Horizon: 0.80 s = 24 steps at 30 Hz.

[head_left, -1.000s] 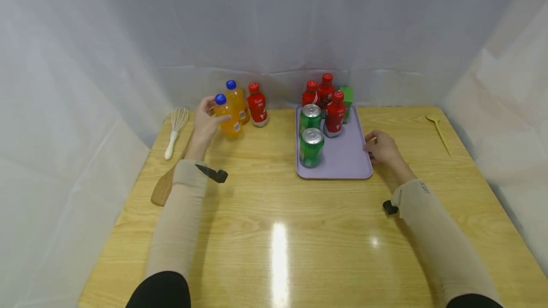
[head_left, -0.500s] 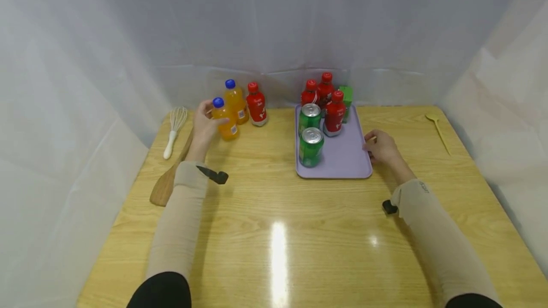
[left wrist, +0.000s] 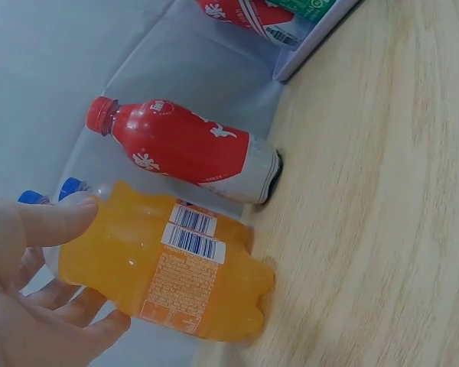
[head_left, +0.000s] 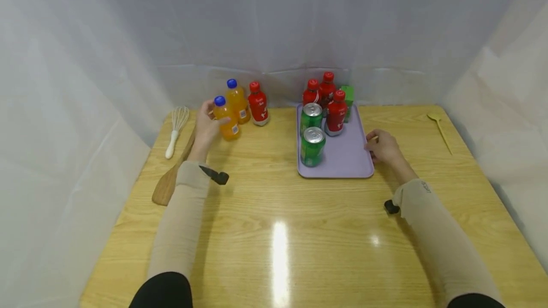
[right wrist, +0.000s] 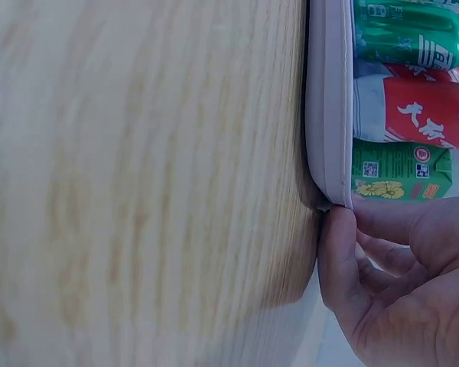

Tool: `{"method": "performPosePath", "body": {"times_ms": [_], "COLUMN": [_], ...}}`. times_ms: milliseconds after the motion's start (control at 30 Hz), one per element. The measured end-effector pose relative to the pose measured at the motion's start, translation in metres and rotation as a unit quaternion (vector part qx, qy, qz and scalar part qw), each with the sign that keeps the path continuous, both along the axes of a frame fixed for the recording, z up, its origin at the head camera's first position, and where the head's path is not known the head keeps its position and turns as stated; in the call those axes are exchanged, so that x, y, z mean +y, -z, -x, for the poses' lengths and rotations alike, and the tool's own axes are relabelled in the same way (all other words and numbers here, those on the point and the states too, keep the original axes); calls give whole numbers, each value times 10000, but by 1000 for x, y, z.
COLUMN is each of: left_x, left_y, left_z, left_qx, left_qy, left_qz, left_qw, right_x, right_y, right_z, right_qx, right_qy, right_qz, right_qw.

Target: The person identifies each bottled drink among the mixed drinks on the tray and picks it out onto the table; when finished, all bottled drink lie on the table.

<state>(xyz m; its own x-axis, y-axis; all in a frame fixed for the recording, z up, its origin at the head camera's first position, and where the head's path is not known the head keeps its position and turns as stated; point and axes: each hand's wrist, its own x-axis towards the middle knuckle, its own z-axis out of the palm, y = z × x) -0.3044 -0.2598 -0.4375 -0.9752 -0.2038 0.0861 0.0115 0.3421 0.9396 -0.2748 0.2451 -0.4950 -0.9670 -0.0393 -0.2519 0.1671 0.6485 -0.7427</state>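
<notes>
In the head view my left hand (head_left: 207, 126) is around the front orange-drink bottle (head_left: 229, 125), which stands upright at the table's back left. The left wrist view shows the thumb against the upper part of this blue-capped bottle (left wrist: 176, 283), with curled fingers on its other side. A second orange-drink bottle (head_left: 238, 103) is right behind it, and a red-capped red bottle (head_left: 258, 104) stands to the right. My right hand (head_left: 382, 147) pinches the right rim of a lilac tray (head_left: 342, 165); thumb and finger meet at its edge (right wrist: 333, 122) in the right wrist view.
Two green cans (head_left: 312, 149) and a red bottle (head_left: 336, 115) stand on the tray, with more red bottles and a green carton (head_left: 348, 99) at its back. A whisk (head_left: 175, 129) and wooden spatula (head_left: 166, 184) lie left, a yellow spoon (head_left: 441, 132) right.
The front orange-drink bottle has shifted slightly left and down with my left hand since a second ago, now standing a little apart from the one behind. My right hand still holds the tray's rim.
</notes>
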Motion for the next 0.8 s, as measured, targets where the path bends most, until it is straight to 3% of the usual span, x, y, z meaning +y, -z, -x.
{"method": "performPosePath", "body": {"times_ms": [200, 300, 400, 533, 633, 800], "left_x": [3, 6, 12, 29, 49, 88], "left_y": [-1, -6, -15, -34, -50, -68], "left_z": [-3, -4, -5, -11, -16, -18], "left_qx": [130, 277, 749, 1565, 1942, 1878], "left_qy": [-28, -207, -513, -741, -582, 51], "left_qz": [253, 290, 405, 601, 664, 755], "left_qw": [9996, 9990, 9950, 9831, 9770, 9793], "right_x": [1, 1, 1, 1, 1, 0], "right_y": [-2, -3, -3, -3, -3, -3], "right_z": [-2, -3, -3, -2, -2, -2], "right_qx": [0, 27, 22, 12, 0, -18], "right_qy": [24, 4, -3, -10, -19, 12], "right_qz": [-10, -7, 24, 55, 72, 66], "right_qw": [10000, 10000, 10000, 10000, 10000, 10000]}}
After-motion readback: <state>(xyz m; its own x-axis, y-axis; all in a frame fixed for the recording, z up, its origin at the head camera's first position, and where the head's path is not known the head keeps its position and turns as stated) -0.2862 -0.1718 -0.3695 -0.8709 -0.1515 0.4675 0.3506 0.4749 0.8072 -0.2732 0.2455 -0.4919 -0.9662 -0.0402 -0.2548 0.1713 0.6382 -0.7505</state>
